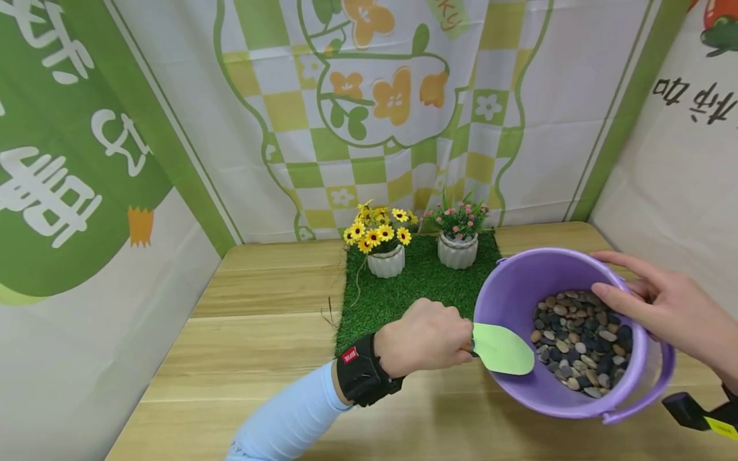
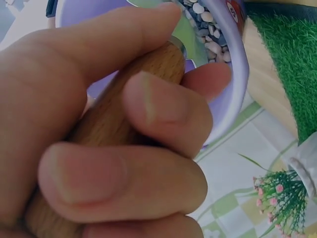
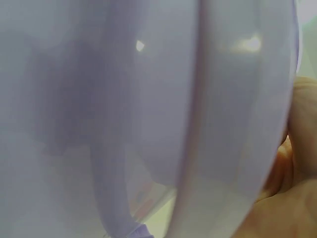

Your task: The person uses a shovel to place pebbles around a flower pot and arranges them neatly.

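Note:
In the head view my left hand grips a small trowel with a pale green blade. The left wrist view shows its wooden handle inside my curled fingers. The blade reaches over the near left rim into a purple bucket, which is tilted and faces me. Smooth pebbles in black, tan and white lie in the bucket's bottom, to the right of the blade. My right hand holds the bucket's right rim, thumb inside. The bucket's outer wall fills most of the right wrist view.
Behind the hands, a green turf mat lies on the wooden table. On it stand a white pot of yellow flowers and a white pot of pink flowers. Printed cloth hangs around the back and sides.

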`<state>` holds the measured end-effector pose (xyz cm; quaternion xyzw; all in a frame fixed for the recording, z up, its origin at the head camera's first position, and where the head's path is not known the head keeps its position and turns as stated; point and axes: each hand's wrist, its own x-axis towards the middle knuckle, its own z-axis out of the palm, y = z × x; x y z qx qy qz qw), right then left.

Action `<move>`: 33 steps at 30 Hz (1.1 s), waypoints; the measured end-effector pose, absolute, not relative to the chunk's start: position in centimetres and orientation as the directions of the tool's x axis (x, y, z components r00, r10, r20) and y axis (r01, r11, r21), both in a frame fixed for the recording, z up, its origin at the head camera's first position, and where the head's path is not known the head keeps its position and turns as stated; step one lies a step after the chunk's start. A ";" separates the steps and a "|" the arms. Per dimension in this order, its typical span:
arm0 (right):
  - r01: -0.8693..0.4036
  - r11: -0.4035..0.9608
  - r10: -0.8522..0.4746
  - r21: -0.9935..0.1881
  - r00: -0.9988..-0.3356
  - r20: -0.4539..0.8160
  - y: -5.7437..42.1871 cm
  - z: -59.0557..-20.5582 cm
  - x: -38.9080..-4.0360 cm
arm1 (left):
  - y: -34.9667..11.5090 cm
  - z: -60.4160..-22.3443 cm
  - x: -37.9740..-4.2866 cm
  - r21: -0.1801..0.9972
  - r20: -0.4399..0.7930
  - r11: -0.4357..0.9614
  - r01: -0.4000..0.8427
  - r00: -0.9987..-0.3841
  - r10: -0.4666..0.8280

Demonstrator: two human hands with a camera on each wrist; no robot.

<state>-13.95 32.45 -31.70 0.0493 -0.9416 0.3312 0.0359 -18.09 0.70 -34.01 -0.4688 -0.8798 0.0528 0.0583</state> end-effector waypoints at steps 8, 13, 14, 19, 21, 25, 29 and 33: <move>-0.139 0.765 -0.077 -0.629 -0.989 0.126 32.4 -31.7 -14.0 | 1.5 -34.3 -17.6 -0.174 0.051 0.568 0.804 -0.569 0.821; -0.154 0.758 -0.083 -0.634 -0.987 0.141 32.6 -31.9 -14.0 | 2.1 -34.6 -17.5 -0.164 0.034 0.560 0.812 -0.563 0.826; -0.158 0.759 -0.084 -0.632 -0.986 0.145 32.6 -31.9 -14.0 | 2.2 -34.7 -17.5 -0.158 0.026 0.560 0.813 -0.564 0.825; -0.180 0.766 -0.093 -0.617 -0.981 0.171 32.5 -32.0 -14.0 | 2.9 -34.9 -17.5 -0.150 0.003 0.558 0.816 -0.564 0.826; -0.186 0.767 -0.097 -0.614 -0.980 0.176 32.6 -32.1 -14.0 | 3.2 -35.0 -17.4 -0.149 -0.008 0.557 0.817 -0.564 0.825; -0.183 0.759 -0.096 -0.624 -0.981 0.171 32.6 -32.1 -13.9 | 4.0 -35.1 -17.4 -0.153 -0.036 0.554 0.818 -0.565 0.824; -0.167 0.757 -0.084 -0.631 -0.984 0.159 32.5 -32.0 -13.8 | 4.8 -35.4 -17.3 -0.162 -0.057 0.550 0.819 -0.564 0.824; -0.153 0.759 -0.074 -0.633 -0.986 0.150 32.3 -31.9 -13.7 | 5.5 -35.6 -17.2 -0.177 -0.066 0.557 0.811 -0.575 0.816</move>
